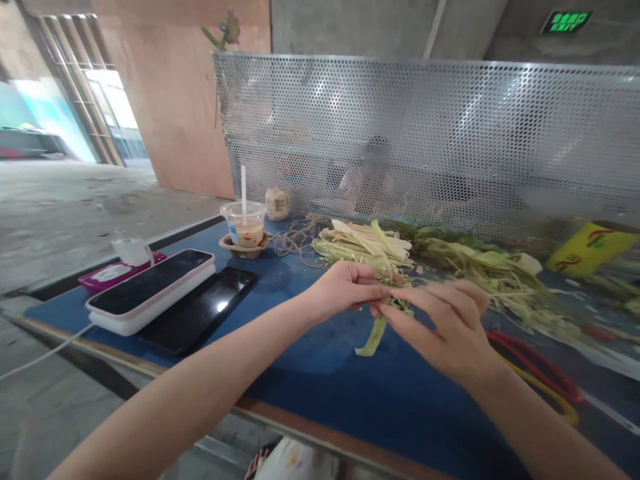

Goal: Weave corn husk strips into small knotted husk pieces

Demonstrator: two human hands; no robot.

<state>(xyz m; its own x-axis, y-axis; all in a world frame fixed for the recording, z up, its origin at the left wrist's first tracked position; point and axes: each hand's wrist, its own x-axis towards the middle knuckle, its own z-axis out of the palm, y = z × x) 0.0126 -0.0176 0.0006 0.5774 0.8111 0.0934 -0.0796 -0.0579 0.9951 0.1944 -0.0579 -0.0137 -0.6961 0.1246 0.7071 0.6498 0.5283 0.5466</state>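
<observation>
My left hand [345,290] and my right hand [440,320] meet over the blue table, fingertips touching. Both pinch a thin strip of pale green corn husk [371,339], whose free end hangs below the fingers. The part between my fingertips is mostly hidden. Just beyond my left hand lies a stack of pale yellow-green husks [367,241]. Farther right spreads a loose heap of greener husks [480,267], with shreds around it.
On the left are a phone on a white box [150,287], a black tablet-like device [200,313] and a purple box [113,273]. A drink cup [247,230] stands behind, beside tangled twine [300,239]. Red and yellow cords [540,367] lie right. A perforated metal screen [425,133] borders the back.
</observation>
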